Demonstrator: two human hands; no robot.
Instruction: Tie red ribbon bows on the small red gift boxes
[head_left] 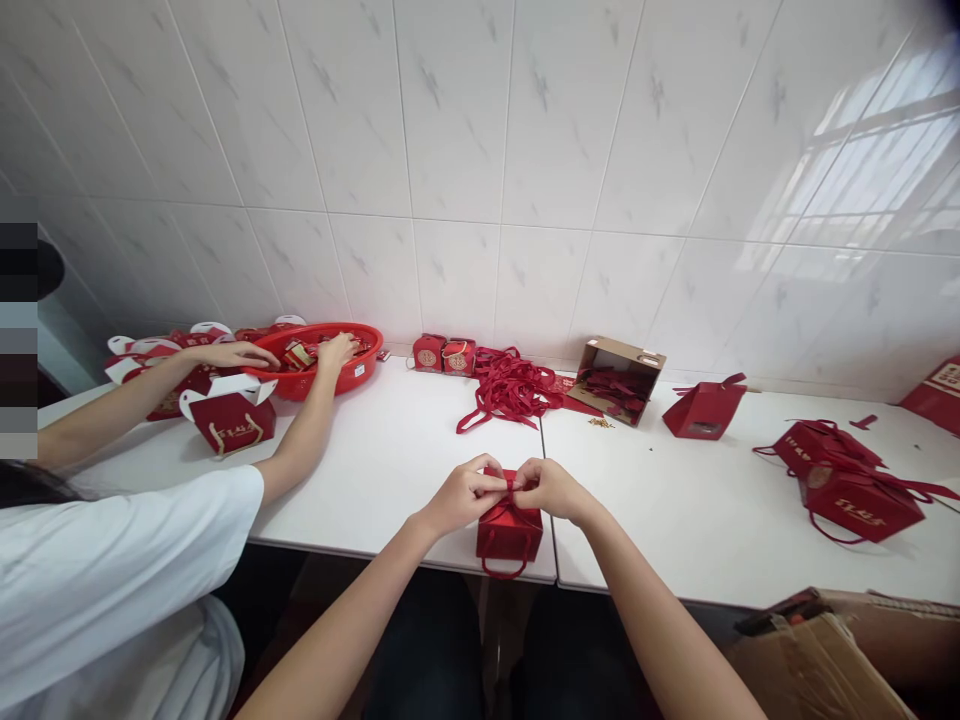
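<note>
A small red gift box (510, 540) with a red cord handle stands on the white table, close to its front edge. On top of it, my left hand (471, 492) and my right hand (553, 490) meet from either side. Both hands pinch a red ribbon (511, 488) at the middle of the box top, fingertips almost touching. Behind the box lies a tangled heap of red ribbons (514, 385). An open cardboard box (651, 368) with dark red pieces inside tilts beside the heap.
At left, a co-worker's hands (337, 352) reach into a red basin (364, 372) of small packets, near a white-topped red box (234, 415). Finished-looking red boxes (862, 500) sit at right, another red box (701, 410) nearer the wall. A carton (817, 660) stands at the lower right.
</note>
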